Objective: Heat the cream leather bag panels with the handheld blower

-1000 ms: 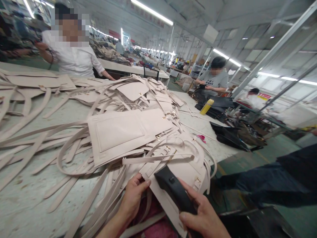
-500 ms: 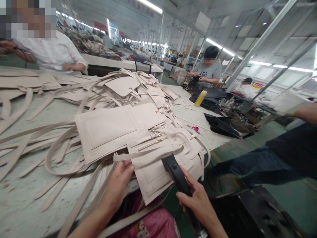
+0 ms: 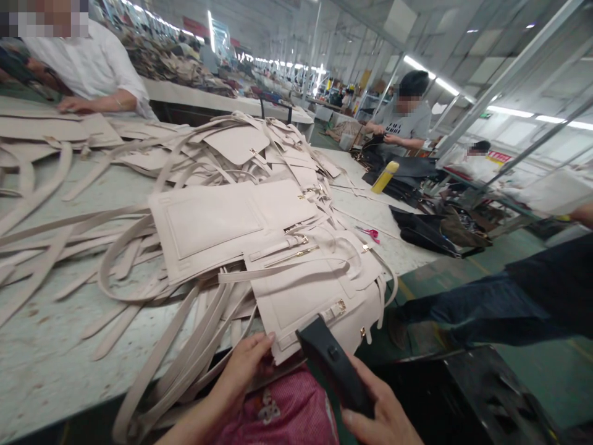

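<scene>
My left hand pinches the near corner of a cream leather bag panel that hangs over the table's front edge. Gold hardware is fitted on that panel. My right hand grips a black hand-held tool, its tip just below the panel's lower edge. A larger cream panel lies behind, on a heap of cream straps and cut pieces.
The worn white table runs left, strewn with straps. A person in white leans on it at far left. A seated person works on black pieces beside a yellow bottle. Someone in dark trousers stands at right. Pink cloth lies under my hands.
My left hand has shifted right to the panel's near corner. The black tool has come off the panel and dropped to its lower edge. The view has tilted slightly.
</scene>
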{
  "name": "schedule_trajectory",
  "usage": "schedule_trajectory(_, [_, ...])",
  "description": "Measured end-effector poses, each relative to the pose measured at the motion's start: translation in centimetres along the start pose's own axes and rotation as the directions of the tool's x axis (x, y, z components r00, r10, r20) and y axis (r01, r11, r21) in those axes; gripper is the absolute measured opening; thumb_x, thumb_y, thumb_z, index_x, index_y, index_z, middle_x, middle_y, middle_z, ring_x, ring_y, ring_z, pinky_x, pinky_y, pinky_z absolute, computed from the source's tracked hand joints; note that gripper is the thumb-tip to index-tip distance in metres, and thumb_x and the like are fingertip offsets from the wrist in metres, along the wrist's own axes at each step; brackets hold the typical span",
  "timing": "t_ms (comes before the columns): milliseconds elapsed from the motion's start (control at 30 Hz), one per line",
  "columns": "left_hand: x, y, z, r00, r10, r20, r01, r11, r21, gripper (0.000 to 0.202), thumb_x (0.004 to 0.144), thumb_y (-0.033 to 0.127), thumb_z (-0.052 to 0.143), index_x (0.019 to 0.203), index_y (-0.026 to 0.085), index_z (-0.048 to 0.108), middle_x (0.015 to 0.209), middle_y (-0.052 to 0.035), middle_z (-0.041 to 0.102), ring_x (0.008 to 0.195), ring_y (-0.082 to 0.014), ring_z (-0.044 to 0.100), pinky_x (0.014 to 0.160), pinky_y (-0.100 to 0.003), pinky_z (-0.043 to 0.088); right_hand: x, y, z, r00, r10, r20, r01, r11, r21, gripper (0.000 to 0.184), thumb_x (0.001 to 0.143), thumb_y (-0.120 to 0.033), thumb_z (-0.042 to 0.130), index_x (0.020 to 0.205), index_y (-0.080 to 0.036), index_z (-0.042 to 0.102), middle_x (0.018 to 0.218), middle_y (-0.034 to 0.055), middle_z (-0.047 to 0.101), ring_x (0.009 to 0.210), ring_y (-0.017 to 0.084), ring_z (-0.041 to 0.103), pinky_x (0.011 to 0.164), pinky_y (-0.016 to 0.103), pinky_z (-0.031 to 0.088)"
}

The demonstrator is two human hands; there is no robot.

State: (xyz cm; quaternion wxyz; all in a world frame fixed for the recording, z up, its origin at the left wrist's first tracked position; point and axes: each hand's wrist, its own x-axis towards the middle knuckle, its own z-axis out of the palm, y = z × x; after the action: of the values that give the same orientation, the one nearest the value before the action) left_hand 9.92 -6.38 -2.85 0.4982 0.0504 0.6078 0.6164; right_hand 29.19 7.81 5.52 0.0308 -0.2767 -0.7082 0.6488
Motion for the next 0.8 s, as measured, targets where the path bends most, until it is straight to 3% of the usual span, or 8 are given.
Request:
schedule_trajectory(100, [1.2,-0.9,0.3,0.999,0.01,-0.031,-0.012,0.996,-0.083,0.049,0.059,0.062,0.066,0.066,0.015,0.057,0.056,-0.0002,0.054,0.05,-0.0115,0.044,0.047,-0.02,0.033,-0.9,0.9,0.3,0.999,0.004,0.033,-0.002,0.998,-0.069,0.064,0.062,-0.032,0.067,0.124,-0.021,0.055,0.09,0.0041,0.067,0.083,0.024,0.061,0.076,0.029,0.048])
schedule_trajectory(233, [0.5,-0.7,0.1,0.999,0.033,-0.009,-0.034,0.996,-0.088,0.042,0.067,0.058,0.063,0.072,0.015,0.06,0.063,-0.0016,0.058,0.062,-0.0158,0.052,0.053,-0.021,0.039,-0.4,1.2,1.7,0.995,0.042,0.089,-0.021,0.974,-0.225,0.068,0.064,-0.03,0.066,0.13,-0.026,0.049,0.08,0.0008,0.067,0.068,0.02,0.059,0.065,0.025,0.047])
schedule_trajectory(300, [0.0,-0.4,0.2,0.999,0.044,-0.004,-0.045,0.993,-0.11,0.039,0.069,0.055,0.062,0.075,0.016,0.062,0.069,-0.0026,0.06,0.07,-0.0184,0.055,0.058,-0.023,0.042,0.3,0.7,2.5,0.996,0.041,0.079,-0.014,0.948,-0.317,0.07,0.066,-0.025,0.062,0.133,-0.026,0.044,0.086,0.0023,0.066,0.075,0.021,0.059,0.07,0.027,0.047])
schedule_trajectory(400, [-0.4,-0.1,0.5,0.997,0.055,-0.047,-0.062,0.987,-0.152,0.038,0.067,0.052,0.066,0.072,0.015,0.062,0.069,-0.0025,0.058,0.068,-0.0171,0.052,0.056,-0.023,0.042,1.3,-0.4,3.5,1.0,0.004,0.016,0.004,0.89,-0.456,0.072,0.065,-0.018,0.056,0.136,-0.022,0.04,0.1,0.0074,0.064,0.092,0.026,0.056,0.085,0.035,0.044])
schedule_trajectory(533, [-0.4,0.3,0.7,0.999,0.033,-0.039,-0.041,0.973,-0.225,0.042,0.064,0.053,0.068,0.073,0.013,0.064,0.064,-0.0021,0.055,0.061,-0.0138,0.047,0.052,-0.02,0.041,1.8,0.5,3.7,0.995,-0.093,-0.048,0.052,0.835,-0.547,0.075,0.063,-0.016,0.056,0.137,-0.021,0.039,0.11,0.0099,0.06,0.108,0.028,0.05,0.103,0.045,0.03])
schedule_trajectory(700, [0.0,0.6,0.4,0.999,0.033,0.007,-0.03,0.975,-0.222,0.043,0.062,0.055,0.07,0.073,0.014,0.066,0.07,-0.0045,0.058,0.064,-0.0151,0.048,0.052,-0.021,0.042,2.7,4.7,3.8,0.987,-0.125,-0.097,0.041,0.792,-0.609,0.065,0.065,-0.023,0.063,0.129,-0.025,0.05,0.095,0.009,0.068,0.088,0.029,0.061,0.101,0.05,0.033])
schedule_trajectory(800, [0.1,0.1,0.2,0.999,0.048,-0.014,-0.049,0.984,-0.169,0.043,0.059,0.06,0.069,0.065,0.017,0.065,0.062,-0.003,0.056,0.056,-0.0145,0.047,0.047,-0.021,0.039,4.5,4.8,4.6,0.972,-0.199,-0.128,0.086,0.802,-0.592,0.068,0.061,-0.022,0.064,0.127,-0.026,0.052,0.094,0.007,0.07,0.087,0.03,0.063,0.099,0.051,0.035])
